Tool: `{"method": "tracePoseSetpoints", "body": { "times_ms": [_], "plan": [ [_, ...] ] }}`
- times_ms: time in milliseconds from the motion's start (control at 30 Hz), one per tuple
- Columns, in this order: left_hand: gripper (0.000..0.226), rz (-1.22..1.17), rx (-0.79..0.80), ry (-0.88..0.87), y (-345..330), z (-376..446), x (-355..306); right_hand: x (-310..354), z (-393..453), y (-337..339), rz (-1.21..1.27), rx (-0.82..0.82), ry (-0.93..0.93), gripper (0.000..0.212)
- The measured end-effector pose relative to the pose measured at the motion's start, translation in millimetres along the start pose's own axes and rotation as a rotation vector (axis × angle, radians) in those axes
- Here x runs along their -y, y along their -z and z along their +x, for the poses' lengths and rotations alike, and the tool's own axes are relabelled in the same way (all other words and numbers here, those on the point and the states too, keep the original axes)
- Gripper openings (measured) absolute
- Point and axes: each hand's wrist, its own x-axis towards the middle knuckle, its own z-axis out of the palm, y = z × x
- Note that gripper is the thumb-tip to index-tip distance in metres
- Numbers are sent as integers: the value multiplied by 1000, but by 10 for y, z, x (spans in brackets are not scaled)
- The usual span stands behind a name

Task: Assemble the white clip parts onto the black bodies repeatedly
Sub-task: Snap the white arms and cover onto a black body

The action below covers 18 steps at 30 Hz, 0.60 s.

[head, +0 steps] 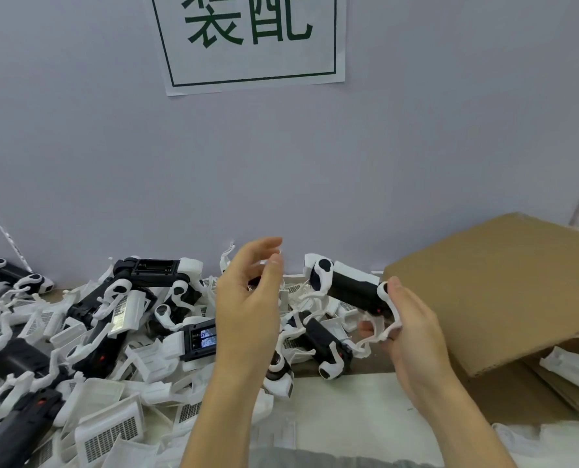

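I hold one black body [355,292] up in my right hand [413,332], above the pile [88,349] on the counter, so I can see where the clips go. My fingers curl round its white clip [382,329] at the near end. My left hand [247,298] is lifted beside it, fingers loose and a bit bent, holding nothing I can see. A box [504,292] sits to my right.

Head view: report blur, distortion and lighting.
Head view: wide-angle bending tilts the wall sign and curves the edges; the left hand is slightly motion-smeared at its fingertips; the right hand and its black body look soft; lighting is even, without glare.
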Motion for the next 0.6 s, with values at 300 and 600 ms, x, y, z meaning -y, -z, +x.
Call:
{"method": "tracePoseSetpoints", "body": {
  "times_ms": [300,600],
  "plan": [
    [25,-45,309,135,57,-13,18,46,-97,-97,291,316,-306,48],
    [20,-191,308,181,59,-15,54,95,-118,-107,451,223,-248,42]
  ]
}}
